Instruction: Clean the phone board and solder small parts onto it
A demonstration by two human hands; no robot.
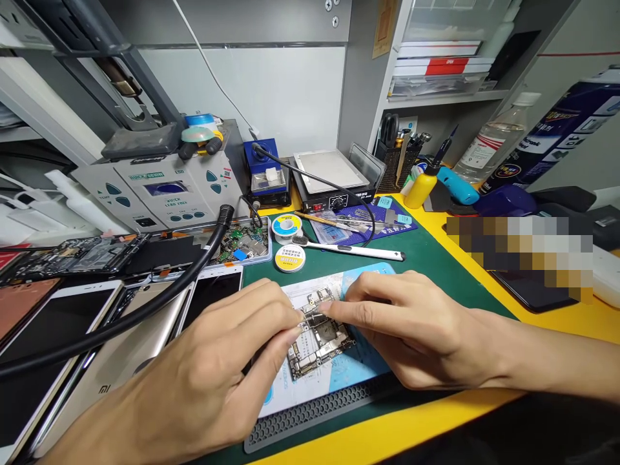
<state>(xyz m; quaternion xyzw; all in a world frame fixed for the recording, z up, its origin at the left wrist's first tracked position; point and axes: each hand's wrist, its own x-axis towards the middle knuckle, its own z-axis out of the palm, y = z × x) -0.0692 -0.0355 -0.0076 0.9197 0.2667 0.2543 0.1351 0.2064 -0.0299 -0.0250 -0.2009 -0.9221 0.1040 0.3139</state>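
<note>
A phone circuit board (327, 330) with shiny metal shields lies on a white and blue card (339, 378). My left hand (227, 361) comes in over the board's left edge, thumb and index fingertip pinched together. My right hand (411, 326) is at the board's upper right, its index fingertip on or just above the metal parts and its other fingers curled. A small dark and silver piece (317, 319) shows between the fingertips of both hands. Whether it is loose or part of the board, I cannot tell. My right thumb is mostly hidden.
Behind the board lie a black-and-white brush (349, 250), a round tin (290, 258) and a solder spool (287, 227). A heating plate (332, 171) and a hot-air station (169, 190) stand at the back. A black hose (159, 300) crosses several phones at left. A yellow bottle (420, 187) stands right.
</note>
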